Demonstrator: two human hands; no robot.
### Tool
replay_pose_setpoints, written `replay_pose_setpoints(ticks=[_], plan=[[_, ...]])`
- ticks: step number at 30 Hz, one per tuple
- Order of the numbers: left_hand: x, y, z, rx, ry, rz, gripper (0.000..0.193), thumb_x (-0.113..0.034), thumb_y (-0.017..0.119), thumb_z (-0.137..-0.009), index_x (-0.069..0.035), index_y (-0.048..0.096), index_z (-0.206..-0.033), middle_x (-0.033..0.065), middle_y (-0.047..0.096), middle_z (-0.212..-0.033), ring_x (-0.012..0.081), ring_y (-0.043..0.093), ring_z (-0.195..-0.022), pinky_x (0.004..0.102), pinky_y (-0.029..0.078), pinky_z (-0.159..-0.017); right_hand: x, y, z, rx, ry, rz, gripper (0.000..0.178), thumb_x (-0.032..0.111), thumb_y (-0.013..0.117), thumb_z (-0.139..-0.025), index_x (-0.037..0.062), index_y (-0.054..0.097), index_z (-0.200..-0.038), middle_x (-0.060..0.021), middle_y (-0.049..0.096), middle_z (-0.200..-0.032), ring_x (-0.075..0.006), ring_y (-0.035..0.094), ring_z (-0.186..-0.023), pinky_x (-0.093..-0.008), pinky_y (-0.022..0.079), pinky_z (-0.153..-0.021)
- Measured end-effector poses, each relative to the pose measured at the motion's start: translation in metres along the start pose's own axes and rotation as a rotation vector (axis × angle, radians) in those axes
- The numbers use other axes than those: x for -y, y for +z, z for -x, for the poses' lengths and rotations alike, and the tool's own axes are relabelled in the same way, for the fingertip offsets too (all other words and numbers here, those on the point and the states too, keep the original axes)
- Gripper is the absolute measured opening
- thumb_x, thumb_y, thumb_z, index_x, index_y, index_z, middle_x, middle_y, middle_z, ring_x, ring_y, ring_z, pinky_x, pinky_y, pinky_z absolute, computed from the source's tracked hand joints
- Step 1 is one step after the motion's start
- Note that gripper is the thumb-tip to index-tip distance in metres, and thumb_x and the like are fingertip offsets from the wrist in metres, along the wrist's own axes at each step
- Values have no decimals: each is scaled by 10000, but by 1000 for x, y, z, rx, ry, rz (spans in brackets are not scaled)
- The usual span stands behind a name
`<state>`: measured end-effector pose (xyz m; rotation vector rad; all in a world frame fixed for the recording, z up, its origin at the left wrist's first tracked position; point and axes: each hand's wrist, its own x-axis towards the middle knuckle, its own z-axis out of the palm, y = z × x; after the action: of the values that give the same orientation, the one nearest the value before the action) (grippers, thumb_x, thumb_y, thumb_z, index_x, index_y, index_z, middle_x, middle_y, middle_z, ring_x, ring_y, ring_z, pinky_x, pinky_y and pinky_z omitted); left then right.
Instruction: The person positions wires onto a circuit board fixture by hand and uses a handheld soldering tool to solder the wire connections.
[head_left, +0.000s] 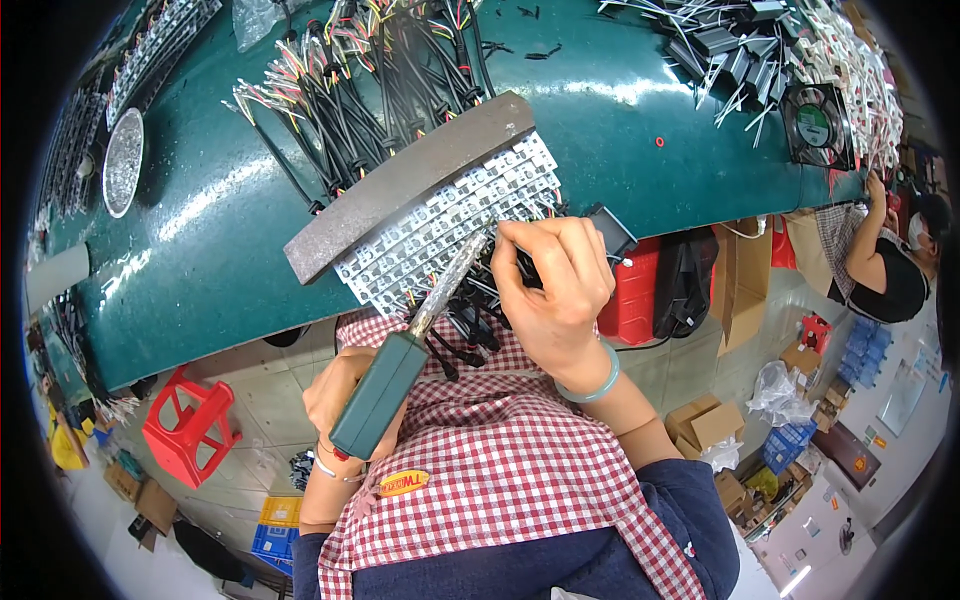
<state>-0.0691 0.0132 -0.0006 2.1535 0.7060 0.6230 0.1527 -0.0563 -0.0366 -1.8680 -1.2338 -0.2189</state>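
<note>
- Nearest you: a red-and-white checked apron (500,470) over dark blue sleeves fills the lower frame.
- Your left hand (345,400) is clamped around the green handle of a soldering iron (415,340). Its metal shaft runs up and to the right, and the tip sits at the near edge of the strips.
- Your right hand (550,285) is pinched shut, fingertips together at the same spot as the iron tip. It appears to hold a thin black wire (520,262); the contact point itself is too small to make out.
- Work piece: a fan of white LED strips (450,225) lies at the near edge of the green counter (200,230), pinned under a flat grey metal bar (400,185) set diagonally across them.
- Progress, judged: black leads (465,325) hang off the near ends of the strips over the counter edge, so a share of the joints looks done. How many ends remain bare cannot be counted from here.
- Beyond the bar: a heap of black cables with coloured wire ends (370,90) lies untouched, suggesting plenty of stock remains.
- Far left: a round metal dish (123,160). Far right: a small fan (815,125) and more parts.
- Off the counter: a red stool (190,425) stands on the floor, and another person (885,260) works at the right.
</note>
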Motion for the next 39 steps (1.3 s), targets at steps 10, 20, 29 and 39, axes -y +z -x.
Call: replay_pose_setpoints(ticks=[10,20,29,39], plan=[[-7,-7,-4,-49,68,-92,219,24,718,-611,57,672,-822,164,651,-777,287,681,-655,305,533,-580,3,-3,-4,14,31,14,267,-91,766,-672,46,679,-883,-60,597,-769,-230,582,-697,-340,448,-632],[-5,-4,5,-38,-44,-36,271,-18,765,-706,59,693,-956,196,683,-876,315,685,-696,349,523,-614,5,-3,-4,17,42,10,257,-84,770,-670,47,685,-874,-62,603,-776,-231,584,-706,-341,450,-634],[-5,-2,6,-56,-71,-2,272,-15,767,-705,62,692,-954,196,682,-877,302,681,-684,342,519,-608,2,-5,-1,14,30,4,273,-52,764,-680,63,657,-903,-49,586,-803,-239,573,-709,-360,432,-632],[2,-6,11,-56,-9,-119,254,-69,777,-706,11,709,-937,165,687,-897,321,666,-727,372,520,-646,15,-83,-6,406,166,-24,193,-82,740,-762,-19,703,-941,-123,626,-863,-264,636,-736,-337,511,-616]])
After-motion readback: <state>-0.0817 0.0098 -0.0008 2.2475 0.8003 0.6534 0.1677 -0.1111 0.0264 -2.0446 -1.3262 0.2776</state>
